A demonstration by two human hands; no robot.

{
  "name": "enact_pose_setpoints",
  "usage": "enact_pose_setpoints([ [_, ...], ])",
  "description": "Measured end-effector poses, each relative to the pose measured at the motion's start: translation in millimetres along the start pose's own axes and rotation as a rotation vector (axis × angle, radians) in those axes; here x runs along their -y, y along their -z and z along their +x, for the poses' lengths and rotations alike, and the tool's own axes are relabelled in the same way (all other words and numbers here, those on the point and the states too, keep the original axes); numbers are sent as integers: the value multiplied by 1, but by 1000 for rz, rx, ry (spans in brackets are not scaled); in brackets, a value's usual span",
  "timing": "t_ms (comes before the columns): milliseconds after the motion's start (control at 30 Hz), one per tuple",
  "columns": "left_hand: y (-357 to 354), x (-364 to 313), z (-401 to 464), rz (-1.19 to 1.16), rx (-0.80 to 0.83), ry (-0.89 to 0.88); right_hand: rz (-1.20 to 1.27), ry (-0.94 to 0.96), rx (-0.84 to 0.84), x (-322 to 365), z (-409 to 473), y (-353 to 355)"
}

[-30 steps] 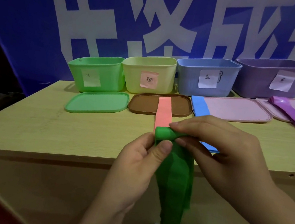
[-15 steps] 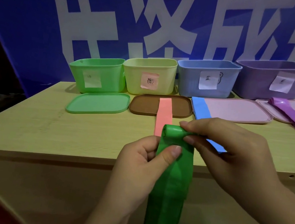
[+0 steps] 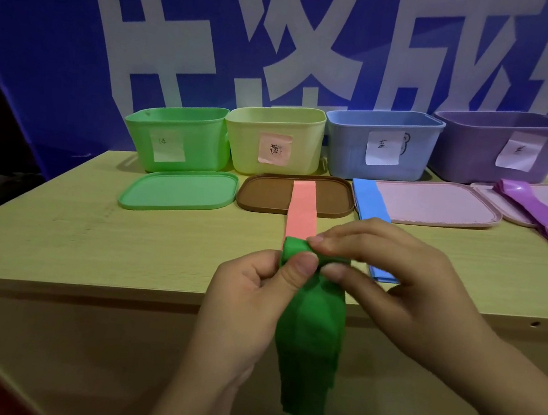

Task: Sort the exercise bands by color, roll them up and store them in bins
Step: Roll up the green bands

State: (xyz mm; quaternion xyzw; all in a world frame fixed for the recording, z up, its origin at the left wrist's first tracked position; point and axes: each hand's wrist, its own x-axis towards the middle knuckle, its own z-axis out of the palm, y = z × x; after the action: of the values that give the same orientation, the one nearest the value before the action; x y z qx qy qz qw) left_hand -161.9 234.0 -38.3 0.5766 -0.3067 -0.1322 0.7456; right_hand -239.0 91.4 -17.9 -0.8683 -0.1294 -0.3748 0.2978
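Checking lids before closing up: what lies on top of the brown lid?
A pink band lies across the brown lid, running off its front edge toward the hands. The band's near end is hidden behind the green band.

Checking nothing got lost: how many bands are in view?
4. Green band gripped by both hands; pink band across the brown lid; blue band right of it; purple band far right. Bins may hide more.

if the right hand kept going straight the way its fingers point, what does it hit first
Its fingers point left across the green band, so the right hand would likely first meet the left hand, whose thumb presses the same roll. Depth is unclear.
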Motion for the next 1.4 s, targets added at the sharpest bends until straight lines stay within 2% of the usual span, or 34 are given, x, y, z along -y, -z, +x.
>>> enact_pose_setpoints([
  [100, 4, -4, 1, -16, 38, 2, 185, -182, 77, 2, 3, 4],
  [200, 6, -5, 2, -25, 75, -8, 112, -250, 133, 2, 6, 3],
  [333, 12, -4, 3, -69, 113, 12, 44, -174, 99, 7, 8, 3],
  [533, 30, -4, 13, -300, 412, 150, 57, -13, 78, 16, 11, 10],
  [733, 30, 8, 18, -345, 514, 192, 99, 16, 151, 22, 13, 20],
  [867, 28, 5, 17, -285, 491, 169, 121, -17, 177, 20, 13, 25],
  [1000, 21, 1, 13, -49, 341, 93, 120, -35, 162, 17, 12, 24],
  [1200, 9, -5, 6, 147, 203, -16, 34, -3, 14, 11, 9, 14],
  [1400, -4, 1, 2, 19, 163, -43, -11, 9, -69, 8, 9, 11],
])
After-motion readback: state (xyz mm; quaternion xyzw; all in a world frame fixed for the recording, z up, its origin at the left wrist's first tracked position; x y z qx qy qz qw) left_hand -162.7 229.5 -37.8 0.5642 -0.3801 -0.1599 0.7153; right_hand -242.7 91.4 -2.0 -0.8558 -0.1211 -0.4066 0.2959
